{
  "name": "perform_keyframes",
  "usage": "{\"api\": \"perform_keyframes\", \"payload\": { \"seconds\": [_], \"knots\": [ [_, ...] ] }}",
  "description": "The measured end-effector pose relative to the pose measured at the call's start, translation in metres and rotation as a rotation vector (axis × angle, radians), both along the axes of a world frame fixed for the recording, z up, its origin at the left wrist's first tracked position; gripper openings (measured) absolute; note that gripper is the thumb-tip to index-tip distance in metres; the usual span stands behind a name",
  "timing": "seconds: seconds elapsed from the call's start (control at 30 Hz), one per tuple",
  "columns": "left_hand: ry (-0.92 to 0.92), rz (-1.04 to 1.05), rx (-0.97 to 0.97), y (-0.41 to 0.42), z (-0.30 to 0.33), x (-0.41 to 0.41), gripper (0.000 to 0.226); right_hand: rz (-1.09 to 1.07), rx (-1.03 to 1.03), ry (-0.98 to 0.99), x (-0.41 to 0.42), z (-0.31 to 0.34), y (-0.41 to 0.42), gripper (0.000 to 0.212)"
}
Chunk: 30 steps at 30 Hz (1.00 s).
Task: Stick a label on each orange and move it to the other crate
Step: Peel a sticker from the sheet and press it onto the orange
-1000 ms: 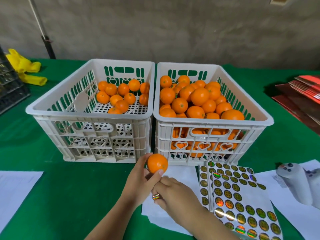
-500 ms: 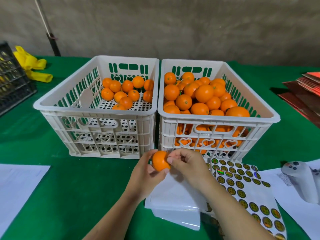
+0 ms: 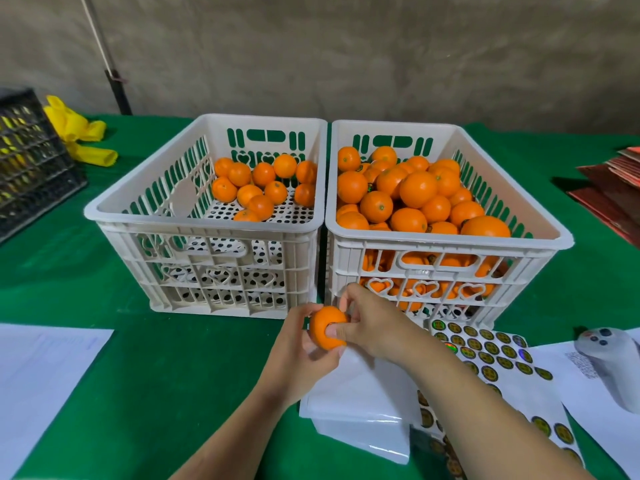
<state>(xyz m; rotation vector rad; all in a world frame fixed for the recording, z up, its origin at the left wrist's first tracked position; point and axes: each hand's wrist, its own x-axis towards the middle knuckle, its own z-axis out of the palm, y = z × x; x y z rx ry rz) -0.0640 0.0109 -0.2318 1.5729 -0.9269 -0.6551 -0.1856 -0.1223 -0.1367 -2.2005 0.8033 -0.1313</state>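
My left hand [image 3: 298,355] grips a small orange [image 3: 323,323] in front of the two white crates. My right hand [image 3: 372,327] pinches the same orange from the right, its thumb pressing on the fruit's near face where a dark label edge shows. The left crate [image 3: 204,220] holds several oranges at its far end. The right crate [image 3: 446,237] is heaped with oranges. A sheet of round green-and-gold labels [image 3: 491,358] lies on the table to the right, partly under my right forearm.
Blank white backing sheets [image 3: 360,407] lie under my hands, more white paper [image 3: 38,375] at the left. A grey handheld device [image 3: 613,362] rests at the right edge. A black crate [image 3: 27,161], yellow gloves [image 3: 79,133] and red cards [image 3: 613,192] sit further back on the green cloth.
My right hand rose from the label sheet to the orange and now presses on its side. The left hand kept the orange roughly in place.
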Motion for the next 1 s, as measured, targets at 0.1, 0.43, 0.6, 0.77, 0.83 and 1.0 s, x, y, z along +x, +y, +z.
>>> {"api": "perform_keyframes", "payload": {
  "seconds": [0.1, 0.43, 0.6, 0.77, 0.83, 1.0],
  "knots": [
    [0.041, -0.006, -0.027, 0.004, -0.003, 0.001, 0.074, 0.054, 0.126, 0.014, -0.002, -0.004, 0.005, 0.048],
    [-0.128, 0.033, 0.040, 0.006, 0.007, -0.003, 0.080, 0.050, 0.001, -0.313, -0.014, 0.019, 0.033, 0.060],
    [-0.274, 0.028, 0.163, 0.004, 0.000, 0.000, 0.051, 0.099, -0.219, -0.664, -0.008, 0.095, 0.029, 0.057],
    [-0.256, 0.039, 0.187, 0.003, 0.002, -0.001, 0.043, -0.112, -0.430, -0.541, 0.013, 0.153, -0.041, 0.058],
    [-0.274, 0.039, 0.188, 0.003, 0.004, -0.001, 0.038, -0.177, -0.445, -0.259, 0.023, 0.150, -0.067, 0.062],
    [-0.320, 0.042, 0.208, -0.002, 0.006, 0.001, 0.033, -0.181, -0.207, 0.208, 0.035, 0.125, -0.093, 0.063]
  ]
}}
